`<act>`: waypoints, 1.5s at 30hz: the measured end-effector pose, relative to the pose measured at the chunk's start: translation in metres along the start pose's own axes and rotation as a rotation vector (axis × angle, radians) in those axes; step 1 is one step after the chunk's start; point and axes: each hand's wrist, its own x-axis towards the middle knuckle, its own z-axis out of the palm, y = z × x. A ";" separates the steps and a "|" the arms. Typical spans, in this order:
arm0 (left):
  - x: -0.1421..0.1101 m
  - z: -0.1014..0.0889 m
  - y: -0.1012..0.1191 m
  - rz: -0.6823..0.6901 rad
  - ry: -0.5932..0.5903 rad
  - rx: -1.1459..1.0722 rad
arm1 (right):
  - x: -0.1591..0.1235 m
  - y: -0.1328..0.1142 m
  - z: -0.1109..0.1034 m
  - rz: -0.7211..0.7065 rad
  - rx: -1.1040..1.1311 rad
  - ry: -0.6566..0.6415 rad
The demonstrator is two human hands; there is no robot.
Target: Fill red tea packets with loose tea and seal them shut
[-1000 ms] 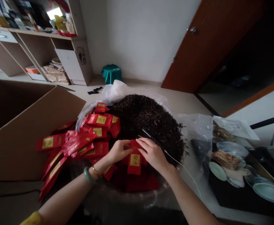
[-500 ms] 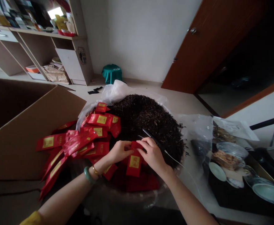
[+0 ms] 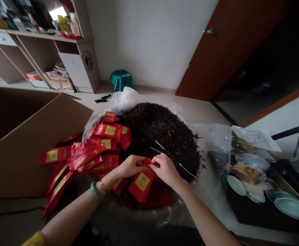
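Observation:
My left hand (image 3: pixel 130 165) and my right hand (image 3: pixel 165 168) both pinch the top edge of one small red packet (image 3: pixel 141 183) with a gold label, which hangs tilted toward the lower left. The hands meet over the near edge of a large mound of dark loose tea leaves (image 3: pixel 162 131) lying on clear plastic. A black clamp-like tool (image 3: pixel 166 152) with a white cord (image 3: pixel 203 186) rests on the tea just beyond my right hand. A pile of several more red packets (image 3: pixel 88 153) lies to the left of my left hand.
An open cardboard box (image 3: pixel 24 136) stands at the left. On the right, bowls and plates (image 3: pixel 252 171) sit on a dark surface under clear plastic. Farther off are a green stool (image 3: pixel 120 79), shelves (image 3: pixel 42 51) and a brown door (image 3: pixel 228 44).
The red packet has swung from hanging straight down to tilting toward the lower left, and my fingers have closed tighter together at its top edge.

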 end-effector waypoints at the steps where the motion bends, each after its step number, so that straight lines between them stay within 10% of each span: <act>1: -0.001 -0.003 0.001 -0.024 -0.039 0.022 | 0.000 -0.001 -0.001 0.009 0.027 -0.013; 7: -0.007 -0.024 0.005 -0.156 -0.357 0.193 | 0.002 0.003 -0.014 0.133 0.231 -0.059; 15: -0.007 -0.004 -0.001 0.366 0.416 0.865 | 0.003 -0.001 -0.012 0.249 0.419 0.114; 25: -0.011 0.009 -0.011 0.399 0.583 1.097 | 0.001 -0.009 0.001 0.414 0.799 0.111; 30: -0.007 0.007 -0.020 0.476 0.609 1.036 | 0.000 -0.018 0.003 0.488 1.103 -0.111; 37: -0.006 0.011 -0.017 0.484 0.545 1.010 | -0.001 -0.013 0.013 0.308 0.683 0.097; 45: -0.009 0.011 -0.022 0.577 0.533 1.006 | -0.001 -0.021 0.012 0.322 0.894 -0.013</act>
